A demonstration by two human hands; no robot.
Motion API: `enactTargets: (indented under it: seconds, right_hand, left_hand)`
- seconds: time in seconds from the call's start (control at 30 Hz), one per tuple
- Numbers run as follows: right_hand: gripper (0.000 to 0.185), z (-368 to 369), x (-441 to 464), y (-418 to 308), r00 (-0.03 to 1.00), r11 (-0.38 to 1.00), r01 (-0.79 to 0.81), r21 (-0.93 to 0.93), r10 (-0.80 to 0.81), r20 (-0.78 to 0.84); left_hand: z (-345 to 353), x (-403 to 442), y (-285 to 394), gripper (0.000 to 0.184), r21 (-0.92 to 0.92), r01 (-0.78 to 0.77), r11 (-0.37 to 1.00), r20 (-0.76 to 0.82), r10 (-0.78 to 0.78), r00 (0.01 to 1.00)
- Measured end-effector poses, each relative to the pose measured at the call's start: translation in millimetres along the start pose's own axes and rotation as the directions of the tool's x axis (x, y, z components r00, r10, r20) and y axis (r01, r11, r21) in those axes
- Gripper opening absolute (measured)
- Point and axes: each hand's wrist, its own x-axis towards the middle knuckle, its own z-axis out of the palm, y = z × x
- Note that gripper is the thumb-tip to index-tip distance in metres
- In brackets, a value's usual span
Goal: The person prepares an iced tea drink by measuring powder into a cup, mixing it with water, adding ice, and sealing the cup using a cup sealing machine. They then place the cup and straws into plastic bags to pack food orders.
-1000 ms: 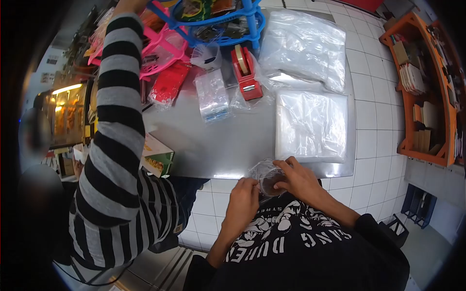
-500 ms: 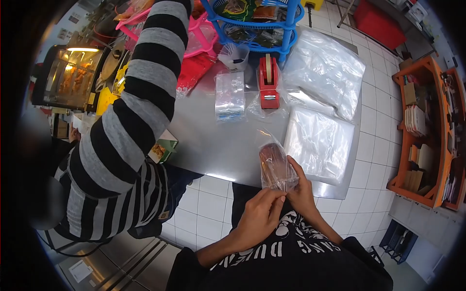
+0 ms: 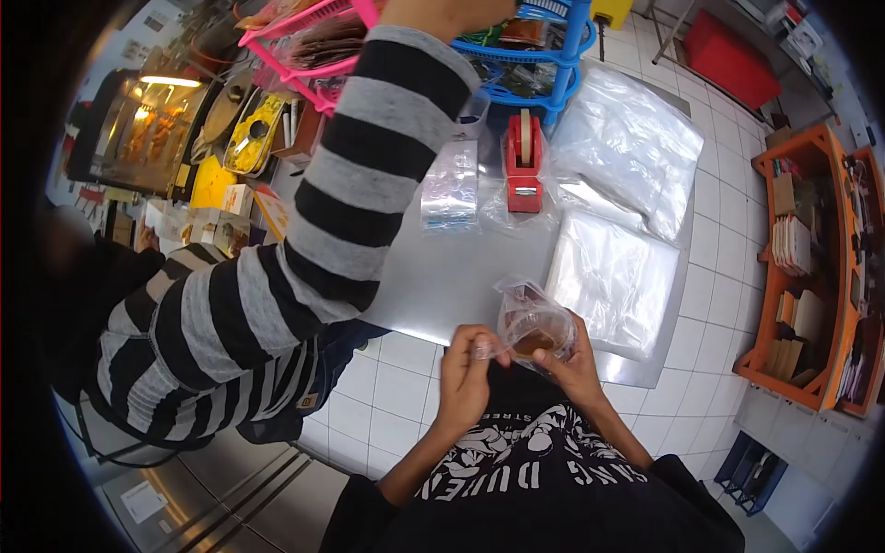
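Observation:
A clear plastic bag (image 3: 522,300) wraps a clear cup (image 3: 538,334) with brown contents, just past the table's front edge. My right hand (image 3: 570,364) is closed around the cup's right side, thumb across its near side. To the left, my left hand (image 3: 468,373) pinches a gathered end of the bag between thumb and fingers. Beyond my hands, a stack of clear plastic bags (image 3: 613,281) lies on the metal table (image 3: 415,286). Farther back stands a red tape dispenser (image 3: 525,170), beside a packet of small clear bags (image 3: 450,189).
A co-worker's striped arm (image 3: 359,175) reaches across the table's left side toward the pink basket (image 3: 309,41) and blue rack (image 3: 562,69). More clear plastic sheets (image 3: 631,138) lie at the back right. An orange shelf (image 3: 820,276) stands on the right.
The wrapped cup has tipped in my right hand, and my left hand has moved left with the bag's end. The co-worker's arm has shifted right across the table.

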Motion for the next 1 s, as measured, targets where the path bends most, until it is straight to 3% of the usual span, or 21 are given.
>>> enactTargets:
  seconds: [0.1, 0.27, 0.37, 0.4, 0.47, 0.5, 0.57, 0.6, 0.7, 0.73, 0.83, 0.87, 0.93, 1.0]
  right_hand:
    - [0.073, -3.0, 4.9, 20.0, 1.000, 0.986, 0.020, -0.164, -0.017, 0.023]
    - [0.071, 10.9, -4.2, 15.5, 0.996, 0.971, 0.067, -0.229, -0.078, -0.039]
    - [0.067, 6.6, 1.8, 17.5, 0.993, 0.997, -0.015, -0.075, 0.006, -0.117]
    - [0.061, 7.3, 5.1, 15.0, 0.990, 0.988, -0.081, 0.131, 0.096, -0.108]
    - [0.058, 6.9, 4.5, 2.7, 0.985, 0.942, -0.127, 0.311, 0.158, -0.075]
    - [0.056, 4.5, 4.4, 0.0, 0.981, 0.906, -0.151, 0.396, 0.187, -0.055]
    - [0.060, -1.7, 2.3, 3.6, 0.977, 0.909, -0.183, 0.375, 0.209, -0.030]
    - [0.061, -2.1, 1.5, 5.7, 0.981, 0.918, -0.170, 0.358, 0.194, -0.031]
    - [0.062, 1.8, 5.0, 17.6, 0.989, 0.951, -0.124, 0.282, 0.140, -0.039]
    - [0.062, 3.8, 5.9, 20.4, 0.992, 0.962, -0.104, 0.253, 0.119, -0.043]
    - [0.061, 5.5, 3.3, 20.6, 0.988, 0.964, -0.147, 0.220, 0.153, -0.011]
    - [0.063, 5.1, 3.7, 23.9, 0.985, 0.961, -0.165, 0.224, 0.170, -0.003]
    - [0.067, 1.7, 5.8, 31.6, 0.979, 0.952, -0.202, 0.228, 0.204, 0.015]
    - [0.071, -4.2, 7.9, 28.2, 0.951, 0.950, -0.307, 0.046, 0.305, 0.044]
  left_hand:
    - [18.9, -7.0, 19.9, 0.020, 0.365, 0.176, 0.914, 0.049, -0.207, 0.977]
    - [38.6, -20.4, 30.8, 0.011, 0.547, -0.124, 0.828, 0.321, -0.071, 0.944]
    - [38.1, -16.3, 35.7, 0.013, 0.529, -0.131, 0.839, 0.314, -0.050, 0.948]
    - [35.7, -13.3, 31.6, 0.016, 0.527, -0.221, 0.821, 0.294, 0.068, 0.954]
    - [29.8, -5.0, 19.1, 0.024, 0.527, -0.392, 0.754, 0.253, 0.301, 0.919]
    - [26.9, -3.7, 16.4, 0.029, 0.602, -0.354, 0.716, 0.172, 0.318, 0.933]
    - [20.9, -1.6, 14.8, 0.040, 0.732, -0.255, 0.632, 0.013, 0.361, 0.932]
    - [14.7, -0.8, -4.0, 0.050, 0.609, -0.182, 0.772, -0.086, 0.293, 0.952]
    - [2.7, -4.5, -26.4, 0.052, 0.353, 0.020, 0.935, -0.003, -0.021, 1.000]
    - [4.6, -4.4, -26.0, 0.037, 0.391, -0.029, 0.920, -0.010, 0.036, 0.999]
    - [-3.6, 2.3, -22.7, 0.018, 0.361, 0.125, 0.924, -0.098, -0.095, 0.991]
    - [-2.5, 4.4, -21.0, 0.009, 0.365, 0.104, 0.925, -0.133, -0.058, 0.989]
    - [-6.8, 3.6, -28.2, 0.009, 0.288, 0.085, 0.954, -0.116, -0.053, 0.992]
    - [-6.9, 1.3, -32.4, 0.010, 0.236, 0.047, 0.971, -0.098, -0.025, 0.995]
